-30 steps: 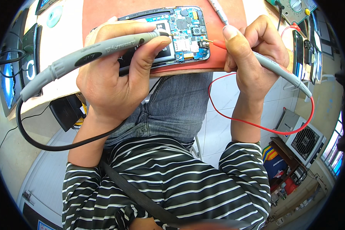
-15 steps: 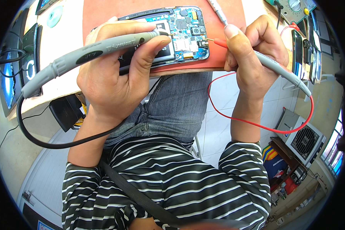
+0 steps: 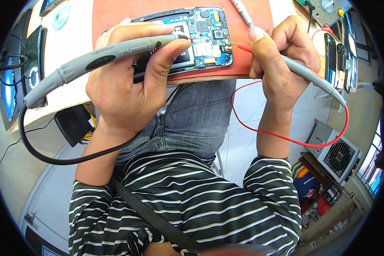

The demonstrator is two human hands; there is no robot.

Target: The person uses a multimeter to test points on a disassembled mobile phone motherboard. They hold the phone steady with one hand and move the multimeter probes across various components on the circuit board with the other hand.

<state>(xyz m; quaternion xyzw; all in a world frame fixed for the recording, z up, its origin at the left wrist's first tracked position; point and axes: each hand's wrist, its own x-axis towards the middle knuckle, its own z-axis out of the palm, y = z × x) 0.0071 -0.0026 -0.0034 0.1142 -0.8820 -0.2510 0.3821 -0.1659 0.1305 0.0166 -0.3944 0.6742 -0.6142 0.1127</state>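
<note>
An opened smartphone (image 3: pixel 202 25) lies on an orange-red mat (image 3: pixel 158 5), its blue circuit board and battery (image 3: pixel 187 59) bared. My left hand (image 3: pixel 123 81) is closed round a grey multimeter probe (image 3: pixel 79 64) with a black lead, and its metal tip meets the board beside the battery. In my right hand (image 3: pixel 281 59) I grip another grey probe (image 3: pixel 311 77) with a red collar and red lead. Its thin tip reaches the board's right part, near the camera module (image 3: pixel 218 34); whether it touches is too small to tell. Part of the battery is hidden behind my left hand.
A multimeter (image 3: pixel 328 7) stands at the far right, a grey pen-like tool (image 3: pixel 242 12) lies on the mat near my right hand. Phone parts (image 3: pixel 341 64) line the right edge; a dark screen (image 3: pixel 10 89) and a teal round object (image 3: pixel 61 18) are at left.
</note>
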